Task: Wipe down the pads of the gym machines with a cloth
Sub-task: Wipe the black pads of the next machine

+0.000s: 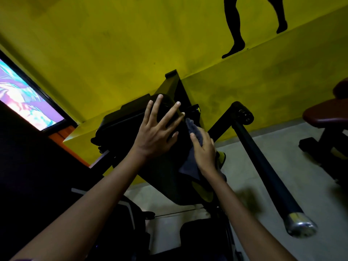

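At the far left a bright screen point(24, 98) in a dark frame glows purple, white and blue. Under it a thin orange strip point(69, 146) shows beside a very dark area.

Behind everything stands a big yellow wall point(113, 44). It has a ledge running across it.

In the middle is a black pad point(120, 129) on a gym machine. The left hand point(156, 132) lies flat on the pad with its fingers straight and spread wide. It holds nothing.

Just beside it, the right hand point(204, 151) presses a dark blue-grey cloth point(190, 162) against the right side of the pad. Its fingers curl around the cloth. Part of the cloth pokes out above the hand and part hangs down below the wrist.

High on the wall are the black painted legs point(237, 31) of a figure.

To the right a long black bar point(263, 166) slants down to a shiny silver end cap point(301, 226). The floor point(254, 147) below is pale grey. At the far right sits a dark red padded bench point(325, 113) on a black stand.
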